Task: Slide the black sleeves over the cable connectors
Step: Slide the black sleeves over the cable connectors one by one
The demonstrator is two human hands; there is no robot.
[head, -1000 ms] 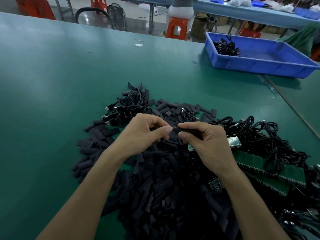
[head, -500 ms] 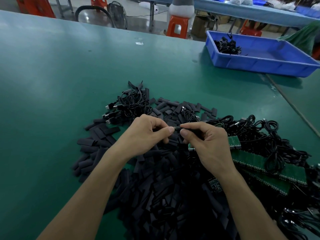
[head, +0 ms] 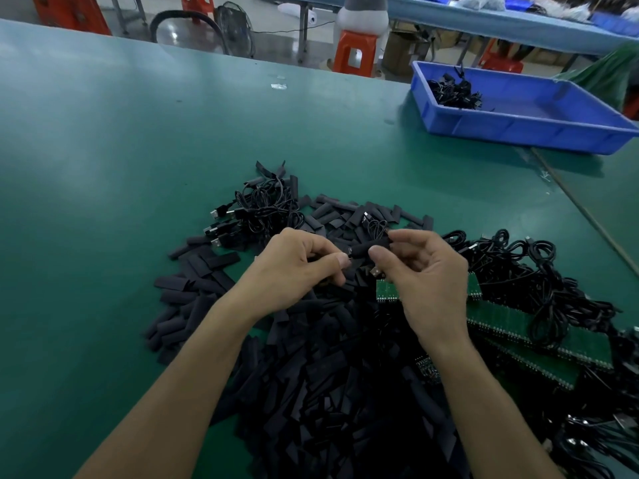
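Green table [head: 138,167]; black sleeve [head: 367,246] in right hand [head: 432,281] pinch, connector end [head: 350,252] in left hand [head: 297,267] pinch.

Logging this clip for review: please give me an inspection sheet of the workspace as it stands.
Surface: green table.
Job's things: sleeve held between both hands, connector showing at its left end; pile of loose sleeves beneath.
Clutter: green boards at right; blue tray far right.
Grippers: left hand pinches the connector; right hand pinches the sleeve.
Cables: bundle beyond the hands; heap at right; few cables in the tray.
Surroundings: orange stool, fan, bench.
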